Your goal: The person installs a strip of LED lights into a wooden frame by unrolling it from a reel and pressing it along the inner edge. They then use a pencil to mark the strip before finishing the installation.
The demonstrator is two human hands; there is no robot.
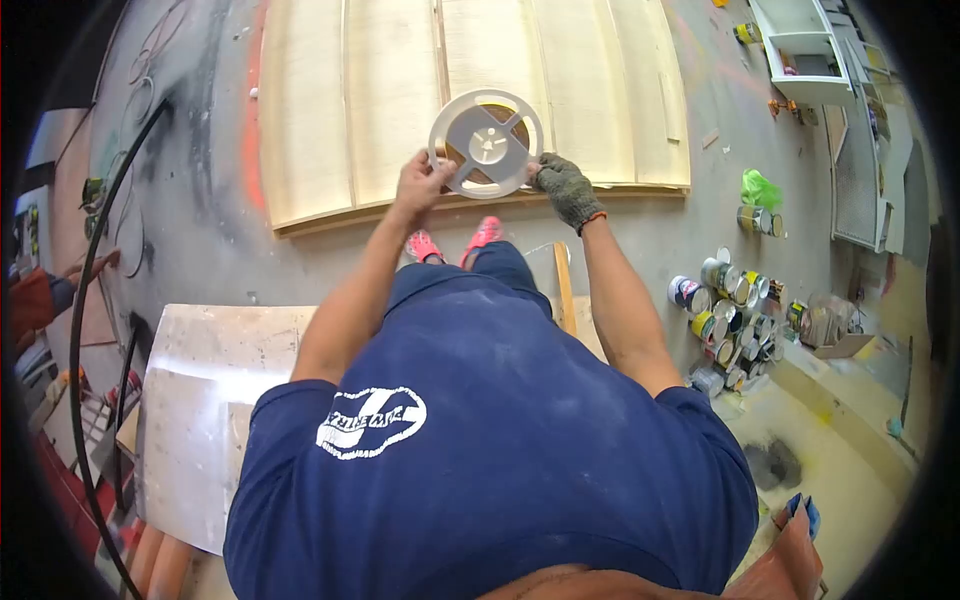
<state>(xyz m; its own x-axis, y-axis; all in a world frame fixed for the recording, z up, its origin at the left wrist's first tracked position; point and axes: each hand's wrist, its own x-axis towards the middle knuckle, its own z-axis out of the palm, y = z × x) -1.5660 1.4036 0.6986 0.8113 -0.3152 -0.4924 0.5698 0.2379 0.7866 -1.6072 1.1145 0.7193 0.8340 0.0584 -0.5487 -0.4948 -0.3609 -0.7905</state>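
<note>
A pale grey plastic reel (512, 158) with a round hub and cut-out openings is held up in front of me, its flat face towards the camera. My left hand (422, 186), bare, is closed on the reel's lower left rim. On the opposite side, my right hand (568, 192) grips the lower right rim; it wears a dark knitted work glove with an orange cuff edge. Behind the reel, overlapped by it in this view, lies a large light wood panel (395, 95) with several lengthwise strips.
Paint cans (735, 320) cluster on the floor at right, near a green plastic bag (760, 190). A white cabinet frame (805, 55) stands at upper right. A black hose (78, 330) curves down the left side, where another person's arm (88, 268) shows. Worn boards (190, 420) lie behind my feet.
</note>
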